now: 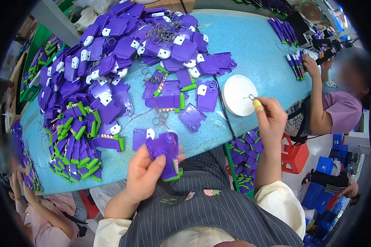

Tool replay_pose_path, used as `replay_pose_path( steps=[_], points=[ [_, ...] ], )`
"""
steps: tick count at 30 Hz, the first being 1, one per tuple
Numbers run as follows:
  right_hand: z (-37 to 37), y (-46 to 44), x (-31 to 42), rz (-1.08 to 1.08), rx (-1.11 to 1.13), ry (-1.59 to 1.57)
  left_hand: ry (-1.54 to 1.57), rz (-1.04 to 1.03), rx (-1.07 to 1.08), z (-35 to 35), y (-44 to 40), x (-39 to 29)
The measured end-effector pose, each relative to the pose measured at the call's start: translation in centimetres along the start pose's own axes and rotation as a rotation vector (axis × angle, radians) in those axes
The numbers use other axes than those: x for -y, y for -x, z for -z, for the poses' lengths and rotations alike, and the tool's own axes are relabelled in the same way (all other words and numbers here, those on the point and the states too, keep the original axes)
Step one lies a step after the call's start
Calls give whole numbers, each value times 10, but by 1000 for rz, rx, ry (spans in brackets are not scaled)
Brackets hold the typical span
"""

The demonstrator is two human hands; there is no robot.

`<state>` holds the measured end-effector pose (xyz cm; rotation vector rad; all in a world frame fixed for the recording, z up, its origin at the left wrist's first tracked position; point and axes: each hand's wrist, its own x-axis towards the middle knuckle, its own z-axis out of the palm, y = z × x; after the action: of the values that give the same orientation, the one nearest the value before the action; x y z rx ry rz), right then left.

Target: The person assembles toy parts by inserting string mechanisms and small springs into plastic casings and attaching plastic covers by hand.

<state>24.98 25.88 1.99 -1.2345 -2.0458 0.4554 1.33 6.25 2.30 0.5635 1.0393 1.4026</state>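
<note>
My left hand (146, 171) is closed around a purple plastic part (165, 152) with a green end, low over the table's front edge. Thin wires run from that part back toward the pieces on the table. Over the right side of a white round dish (239, 95), my right hand (272, 117) pinches a small grey wire ring (251, 97) between thumb and a yellow-covered fingertip. Loose purple pieces (191, 118) and a green-ended part (165, 101) lie between the hands and the big pile.
A large heap of purple and white shells (115, 24) fills the back left, with green-tipped parts (74, 156) at front left. A black cord (224, 109) crosses the table. A crate (245, 156) stands below the edge. Co-workers sit at right (338, 103) and left (45, 218).
</note>
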Motion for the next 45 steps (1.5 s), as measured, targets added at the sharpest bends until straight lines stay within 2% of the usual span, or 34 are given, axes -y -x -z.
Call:
replay_pose_path(
  steps=[1,3,5,7,9,11,13,15,17,18,19,22,24,25,27,31,35,38,40,42,43,45],
  points=[
    [1,2,4,3,8,0,23,87,30,1,5,0],
    [1,6,12,-136,-91,-332,79,98,66,6,11,-1],
    [-1,3,14,-118,-101,-297,123,124,21,6,14,-5],
    [-4,-8,14,-23,-20,147,126,113,39,9,15,-6],
    [-7,-10,8,0,71,258,127,101,52,13,16,-6],
    [-7,-9,19,17,-41,178,119,122,32,16,16,-5],
    [0,0,38,-44,-92,-93,149,98,24,14,17,-4],
    [0,12,63,-4,-32,-303,164,73,-7,10,20,-2],
    [-12,29,93,19,208,-633,177,21,54,6,23,2],
    [-17,34,94,93,400,-712,165,5,65,5,24,3],
    [-29,44,95,38,489,-879,157,1,47,4,27,3],
    [-53,55,102,100,607,-956,130,-21,18,0,36,2],
    [-60,62,104,-2,743,-1023,113,-47,-3,1,41,6],
    [-61,64,107,5,752,-1026,98,-67,-11,2,43,7],
    [-59,68,111,-126,830,-1133,66,-70,-13,4,47,10],
    [-56,75,110,-115,779,-1107,-2,-63,-13,5,49,17],
    [-54,74,107,-254,845,-1131,-92,-56,23,13,47,20],
    [-54,71,100,-349,902,-1157,-110,39,157,21,44,11],
    [-51,65,99,-415,897,-1140,-237,104,225,25,41,5],
    [-44,49,104,-531,1035,-1116,-237,85,286,30,38,6],
    [-41,40,104,-533,1022,-1112,-244,61,332,30,36,7],
    [-35,24,103,-549,1260,-1066,-131,91,347,27,34,9]
  ],
)
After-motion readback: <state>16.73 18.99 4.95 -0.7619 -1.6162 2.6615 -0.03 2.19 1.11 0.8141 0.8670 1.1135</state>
